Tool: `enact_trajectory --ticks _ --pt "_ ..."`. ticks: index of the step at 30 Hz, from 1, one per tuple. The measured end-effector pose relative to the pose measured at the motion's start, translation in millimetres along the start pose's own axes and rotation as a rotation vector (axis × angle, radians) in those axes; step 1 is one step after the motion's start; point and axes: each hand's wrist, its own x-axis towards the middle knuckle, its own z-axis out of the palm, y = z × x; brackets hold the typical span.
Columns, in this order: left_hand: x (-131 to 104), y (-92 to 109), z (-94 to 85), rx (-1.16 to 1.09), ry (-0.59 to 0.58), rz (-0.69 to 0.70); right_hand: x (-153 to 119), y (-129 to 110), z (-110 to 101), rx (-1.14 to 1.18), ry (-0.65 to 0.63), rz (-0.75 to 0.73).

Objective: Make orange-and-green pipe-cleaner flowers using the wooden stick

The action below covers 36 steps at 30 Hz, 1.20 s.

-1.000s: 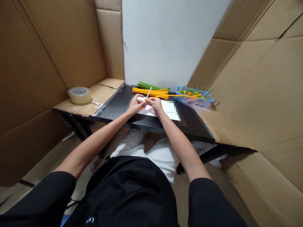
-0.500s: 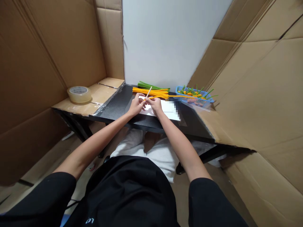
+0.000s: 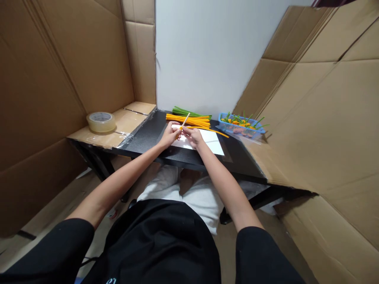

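Over a white sheet (image 3: 216,147) my two hands meet, fingers pinched together. A thin pale stick (image 3: 186,118) slants up and right out of the pinch of my left hand (image 3: 169,136). My right hand (image 3: 194,137) grips an orange pipe cleaner (image 3: 219,131), whose long free end trails to the right above the sheet. A bit of orange shows at the stick between the fingertips; whether it wraps round the stick is too small to tell. Just behind the hands lie a bundle of orange pipe cleaners (image 3: 189,120) and a bundle of green pipe cleaners (image 3: 192,113).
A blue basket (image 3: 237,129) at the right back holds orange and green pieces. On a cardboard ledge at left sits a roll of clear tape (image 3: 101,122). Cardboard walls (image 3: 322,118) flank the black table (image 3: 142,136), and a white wall (image 3: 204,55) stands behind.
The pipe cleaner's free end has swung toward me, from reaching over the basket to lying lower above the sheet. Both hands stay together at the stick. The view has shifted slightly.
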Motion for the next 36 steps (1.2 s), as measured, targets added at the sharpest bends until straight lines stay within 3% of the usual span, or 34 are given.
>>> enact_trajectory --ticks 10,15,17,24,36 --pt "-1 14 1.4 -0.286 -0.015 -0.215 0 -1 -2 0.039 -0.049 0.056" --pt "-2 12 2.2 -0.198 -0.048 -0.207 -2 -4 -2 0.041 -0.098 0.059" --pt "-3 10 2.8 -0.114 -0.026 -0.157 -2 -4 -1 0.042 -0.095 0.044" --pt "-10 6 2.5 0.409 0.108 0.246 1 -1 -1 0.033 -0.034 0.056" --pt "-12 8 3.9 0.599 0.268 0.4 -1 -2 1 0.033 0.008 0.096"
